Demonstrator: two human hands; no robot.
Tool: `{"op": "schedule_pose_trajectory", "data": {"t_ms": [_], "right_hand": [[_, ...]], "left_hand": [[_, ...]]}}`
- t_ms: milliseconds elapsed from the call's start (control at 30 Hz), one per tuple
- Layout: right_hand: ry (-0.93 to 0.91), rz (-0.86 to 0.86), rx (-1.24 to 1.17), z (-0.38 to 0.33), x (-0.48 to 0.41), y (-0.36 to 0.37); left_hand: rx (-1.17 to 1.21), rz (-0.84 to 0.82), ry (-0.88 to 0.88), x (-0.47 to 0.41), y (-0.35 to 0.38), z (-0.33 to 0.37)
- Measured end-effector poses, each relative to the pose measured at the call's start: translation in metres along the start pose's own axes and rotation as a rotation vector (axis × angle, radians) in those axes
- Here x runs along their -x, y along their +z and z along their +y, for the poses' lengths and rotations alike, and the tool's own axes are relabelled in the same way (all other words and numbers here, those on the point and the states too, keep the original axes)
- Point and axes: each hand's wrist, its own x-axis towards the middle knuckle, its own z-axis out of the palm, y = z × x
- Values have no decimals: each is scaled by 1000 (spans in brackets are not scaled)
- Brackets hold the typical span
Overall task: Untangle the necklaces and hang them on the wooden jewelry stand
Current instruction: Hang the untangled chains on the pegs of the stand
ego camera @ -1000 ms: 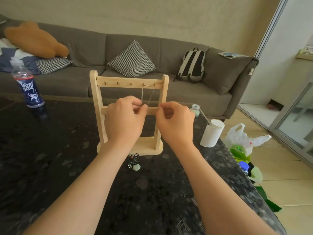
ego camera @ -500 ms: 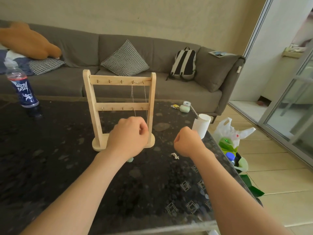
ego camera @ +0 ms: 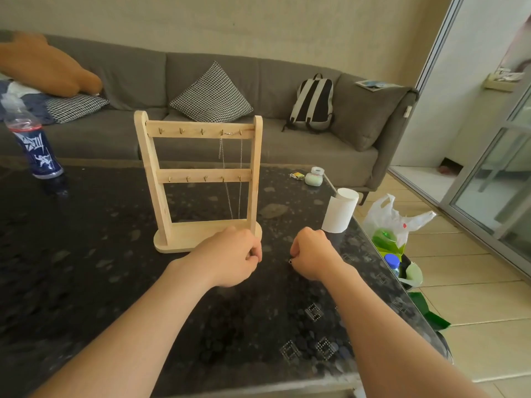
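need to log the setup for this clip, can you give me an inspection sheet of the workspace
surface: glossy dark speckled stone table
job's things: wooden jewelry stand upright; silver chain necklace hanging from two hooks on its top bar; small dark piece at the fingertips of the right hand
clutter: plastic bottle, white paper roll, small green case
grippers: left hand and right hand in front of the stand, fingers curled; what they hold is hidden
cables: nothing seen
surroundings: grey sofa, checked cushion, backpack, plastic bag on the floor
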Motion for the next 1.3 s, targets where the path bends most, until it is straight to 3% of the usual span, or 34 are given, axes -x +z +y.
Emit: {"op": "schedule_pose_trajectory", "data": {"t_ms": [233, 467, 567, 867, 1167, 1300], "right_hand": [[-132, 67, -379, -28, 13, -22], [-183, 205, -692, -64, 30, -34], [-166, 235, -772, -72, 36, -35], [-178, 370, -769, -80, 60, -44], [-217, 202, -778, -78, 73, -57], [-198, 143, -786, -83, 75, -57]], "left_hand": [[116, 193, -73, -4, -2, -2], [729, 312, -144, -8, -11, 5], [886, 361, -173, -4, -16, 5], [818, 414, -152, 10, -23, 8], [852, 276, -157, 25, -30, 8], [833, 305, -173, 28, -28, 5]]}}
